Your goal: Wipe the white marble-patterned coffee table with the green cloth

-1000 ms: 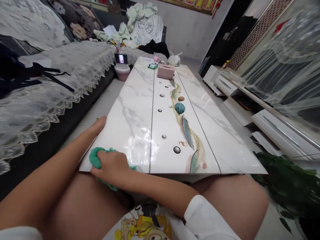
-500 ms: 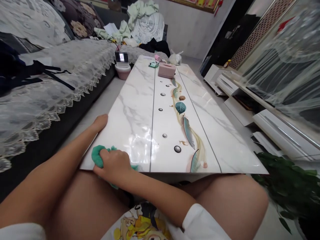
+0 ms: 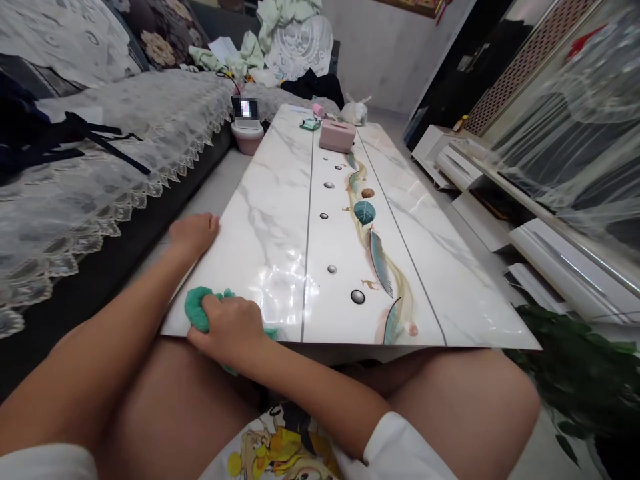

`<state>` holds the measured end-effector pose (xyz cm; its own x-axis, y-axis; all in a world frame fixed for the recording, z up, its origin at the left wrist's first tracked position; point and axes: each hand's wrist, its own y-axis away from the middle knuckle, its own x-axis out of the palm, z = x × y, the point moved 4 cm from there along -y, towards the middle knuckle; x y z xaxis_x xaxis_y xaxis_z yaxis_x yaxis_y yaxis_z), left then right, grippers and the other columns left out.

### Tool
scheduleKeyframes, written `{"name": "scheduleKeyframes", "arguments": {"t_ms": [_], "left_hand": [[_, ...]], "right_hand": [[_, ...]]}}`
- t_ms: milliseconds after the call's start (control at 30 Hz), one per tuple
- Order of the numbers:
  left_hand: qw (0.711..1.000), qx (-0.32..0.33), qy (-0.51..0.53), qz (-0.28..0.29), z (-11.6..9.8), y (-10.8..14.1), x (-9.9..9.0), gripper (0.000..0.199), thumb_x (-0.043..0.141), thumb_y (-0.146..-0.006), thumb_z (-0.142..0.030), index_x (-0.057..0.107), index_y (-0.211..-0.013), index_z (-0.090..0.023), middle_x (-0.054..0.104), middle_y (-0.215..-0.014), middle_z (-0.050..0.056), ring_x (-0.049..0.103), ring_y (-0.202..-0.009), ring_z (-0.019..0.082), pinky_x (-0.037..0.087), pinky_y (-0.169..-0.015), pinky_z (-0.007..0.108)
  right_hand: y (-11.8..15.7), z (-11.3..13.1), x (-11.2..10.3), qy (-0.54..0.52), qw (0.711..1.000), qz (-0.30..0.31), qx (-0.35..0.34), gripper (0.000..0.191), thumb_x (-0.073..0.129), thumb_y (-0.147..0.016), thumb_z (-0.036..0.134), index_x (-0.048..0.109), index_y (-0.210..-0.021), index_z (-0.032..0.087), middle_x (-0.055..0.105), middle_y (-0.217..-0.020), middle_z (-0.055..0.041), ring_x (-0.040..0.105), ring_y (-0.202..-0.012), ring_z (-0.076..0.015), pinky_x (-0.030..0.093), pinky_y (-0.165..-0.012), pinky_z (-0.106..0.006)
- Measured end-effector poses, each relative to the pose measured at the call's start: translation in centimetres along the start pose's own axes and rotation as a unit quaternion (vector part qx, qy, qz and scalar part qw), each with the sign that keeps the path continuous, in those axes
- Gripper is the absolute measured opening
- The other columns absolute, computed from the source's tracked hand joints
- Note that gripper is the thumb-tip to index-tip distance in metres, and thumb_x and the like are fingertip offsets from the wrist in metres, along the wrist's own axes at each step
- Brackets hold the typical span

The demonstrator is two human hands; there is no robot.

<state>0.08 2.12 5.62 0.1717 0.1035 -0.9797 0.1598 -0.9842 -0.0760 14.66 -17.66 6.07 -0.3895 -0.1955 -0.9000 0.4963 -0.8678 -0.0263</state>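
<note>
My right hand is closed on a bunched green cloth at the near left corner of the white marble-patterned table. Parts of the cloth stick out on both sides of the fingers, and some hangs below the near edge. Further up, on the table's left edge, rests my left hand with its fingers curled over the rim; part of them is hidden. The tabletop carries printed leaves and a ribbon down its middle strip.
A pink tissue box, a small green packet and a white plastic bag are at the far end. Left runs a lace-covered sofa; a pink bin stands beside it. A leafy plant is at the near right.
My left hand has shifted slightly up and is bent more at the wrist on the table edge. The right hand and cloth have barely moved; the view has tilted slightly.
</note>
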Motion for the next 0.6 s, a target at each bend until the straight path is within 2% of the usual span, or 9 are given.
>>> {"name": "scheduleKeyframes", "arguments": {"t_ms": [67,200,300,433,600], "left_hand": [[0.999,-0.034,0.003,-0.040,0.4,0.4,-1.4,0.054,0.028,-0.107,-0.043,0.069,-0.116,-0.010,0.071,-0.115,0.021,0.067,-0.111,0.036,0.050,-0.091,0.050],[0.994,-0.074,0.031,-0.070,1.4,0.7,-2.6,0.063,0.014,-0.106,-0.041,0.070,-0.105,-0.012,0.073,-0.107,0.019,0.068,-0.104,0.032,0.050,-0.085,0.041],[0.995,-0.067,0.040,-0.062,1.2,1.0,-2.3,0.064,0.013,-0.105,-0.043,0.069,-0.110,-0.014,0.073,-0.111,0.018,0.067,-0.105,0.032,0.049,-0.086,0.041],[0.998,-0.049,0.031,-0.025,-0.2,1.6,-1.2,0.062,0.020,-0.104,-0.050,0.069,-0.113,-0.012,0.072,-0.116,0.021,0.066,-0.109,0.036,0.049,-0.089,0.045],[0.999,-0.034,0.027,0.004,-1.0,1.7,0.1,0.048,0.033,-0.103,-0.043,0.065,-0.120,-0.011,0.070,-0.121,0.022,0.065,-0.113,0.036,0.048,-0.094,0.049]], "right_hand": [[0.0,0.0,0.1,-0.002,1.000,0.001,0.000,0.041,0.050,-0.097,0.056,0.060,-0.114,0.020,0.071,-0.097,-0.0067,0.069,-0.087,-0.0250,0.055,-0.071,-0.036],[0.0,0.0,0.1,-0.003,1.000,-0.002,-0.004,0.043,0.049,-0.097,0.057,0.061,-0.115,0.020,0.071,-0.096,-0.0070,0.068,-0.087,-0.0250,0.055,-0.071,-0.035],[0.0,-0.1,0.3,-0.003,1.000,-0.007,-0.002,0.043,0.050,-0.097,0.057,0.061,-0.115,0.020,0.072,-0.096,-0.0072,0.069,-0.088,-0.0254,0.055,-0.071,-0.036],[0.1,-0.1,0.3,-0.010,1.000,-0.015,-0.003,0.044,0.050,-0.097,0.058,0.061,-0.116,0.020,0.071,-0.096,-0.0069,0.069,-0.088,-0.0258,0.055,-0.072,-0.036],[0.1,-0.2,0.3,-0.013,1.000,-0.021,-0.006,0.042,0.049,-0.097,0.057,0.061,-0.116,0.020,0.071,-0.096,-0.0066,0.068,-0.088,-0.0255,0.056,-0.073,-0.037]]}}
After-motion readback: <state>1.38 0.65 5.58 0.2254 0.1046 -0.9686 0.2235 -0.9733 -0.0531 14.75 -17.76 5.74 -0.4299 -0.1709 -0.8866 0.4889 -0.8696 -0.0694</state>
